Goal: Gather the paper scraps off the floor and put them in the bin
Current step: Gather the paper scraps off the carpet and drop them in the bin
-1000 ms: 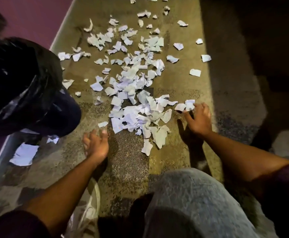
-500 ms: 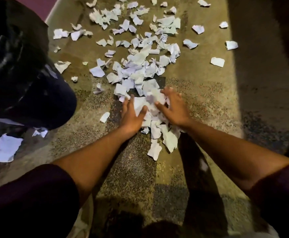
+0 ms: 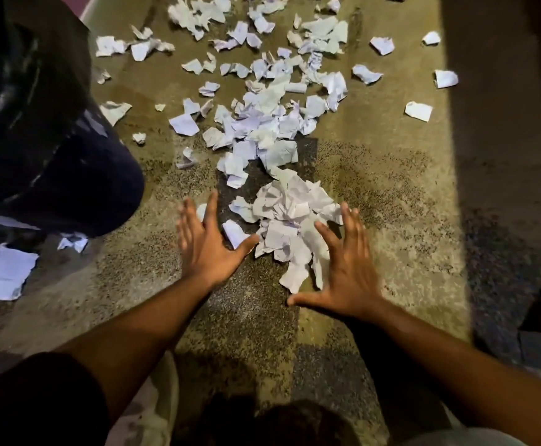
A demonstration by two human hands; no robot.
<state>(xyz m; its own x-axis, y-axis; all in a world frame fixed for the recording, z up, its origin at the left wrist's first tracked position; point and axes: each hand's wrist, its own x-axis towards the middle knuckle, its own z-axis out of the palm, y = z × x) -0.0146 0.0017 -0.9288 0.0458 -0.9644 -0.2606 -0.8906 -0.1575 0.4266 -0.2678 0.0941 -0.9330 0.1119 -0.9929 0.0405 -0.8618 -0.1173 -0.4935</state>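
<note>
Black bin bag at left; loose scraps beyond the pile; left hand and right hand spread wide, empty; speckled floor.

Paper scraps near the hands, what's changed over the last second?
Both hands swept inward and bunched the nearest scraps into a mound, then let go. Now the left hand and right hand are spread open on either side of it, with no grip on anything. The scraps farther up the floor and the black bin bag on the left look unchanged.
</note>
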